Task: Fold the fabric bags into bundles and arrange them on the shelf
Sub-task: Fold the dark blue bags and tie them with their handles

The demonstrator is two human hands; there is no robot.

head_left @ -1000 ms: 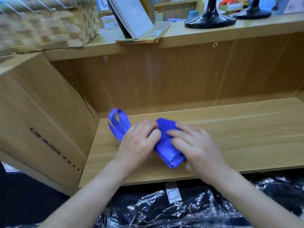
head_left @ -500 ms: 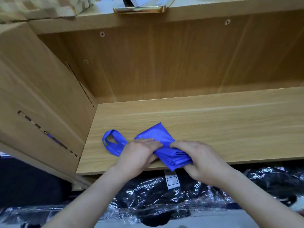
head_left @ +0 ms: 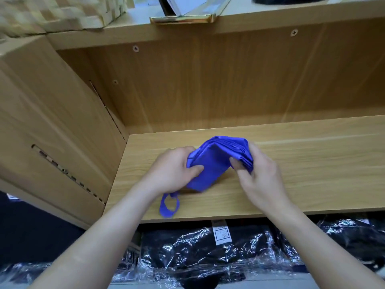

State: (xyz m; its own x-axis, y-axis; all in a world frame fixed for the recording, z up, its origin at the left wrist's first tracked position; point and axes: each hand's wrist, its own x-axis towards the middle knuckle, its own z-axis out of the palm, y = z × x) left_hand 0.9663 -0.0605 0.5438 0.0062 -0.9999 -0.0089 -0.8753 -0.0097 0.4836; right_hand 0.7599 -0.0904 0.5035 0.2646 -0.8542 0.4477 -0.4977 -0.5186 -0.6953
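**Folded Bag Held Over the Shelf Board**

The folded blue fabric bag (head_left: 212, 161) is held in both hands over the near left part of the light wooden shelf board (head_left: 312, 174). The left hand (head_left: 173, 170) grips the bag's left edge, with the thumb on the near face. The right hand (head_left: 260, 180) pinches the layered right edge. The blue handle loop (head_left: 166, 207) trails from under the left hand towards the board's near edge. Black goods in clear plastic wrap (head_left: 198, 253) lie below the shelf.

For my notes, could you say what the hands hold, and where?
The folded blue fabric bag: left hand grips its left edge, right hand its layered right edge.
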